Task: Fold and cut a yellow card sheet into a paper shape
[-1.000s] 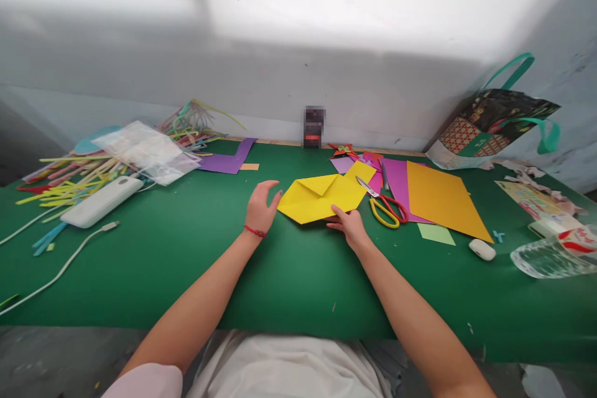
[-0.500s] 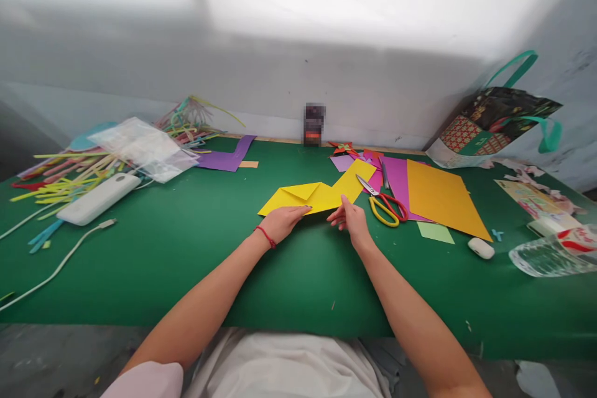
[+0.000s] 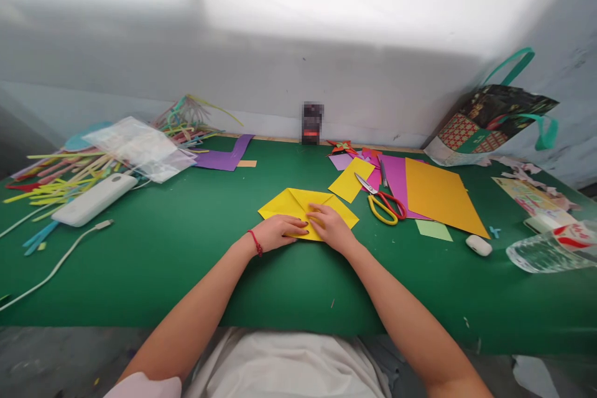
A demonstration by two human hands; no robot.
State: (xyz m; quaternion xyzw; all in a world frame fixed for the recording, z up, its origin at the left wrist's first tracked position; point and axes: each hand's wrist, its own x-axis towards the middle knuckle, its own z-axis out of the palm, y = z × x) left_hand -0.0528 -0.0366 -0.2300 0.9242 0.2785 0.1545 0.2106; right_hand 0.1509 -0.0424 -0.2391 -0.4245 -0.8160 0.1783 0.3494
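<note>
A folded yellow paper lies flat on the green table in front of me. My left hand, with a red cord at the wrist, rests palm down on the paper's near edge, fingers stretched flat. My right hand presses on the paper just to the right, fingers flat and touching the left hand's fingertips. A separate yellow sheet lies behind them, beside scissors with yellow and red handles.
Orange, purple and pink sheets lie at the right, with a small white object, a plastic bottle and a patterned bag. At the left are coloured strips, a plastic bag, a white power bank and a cable.
The folded yellow paper has come nearer to me and now lies flat. Both hands moved together onto it and press it down.
</note>
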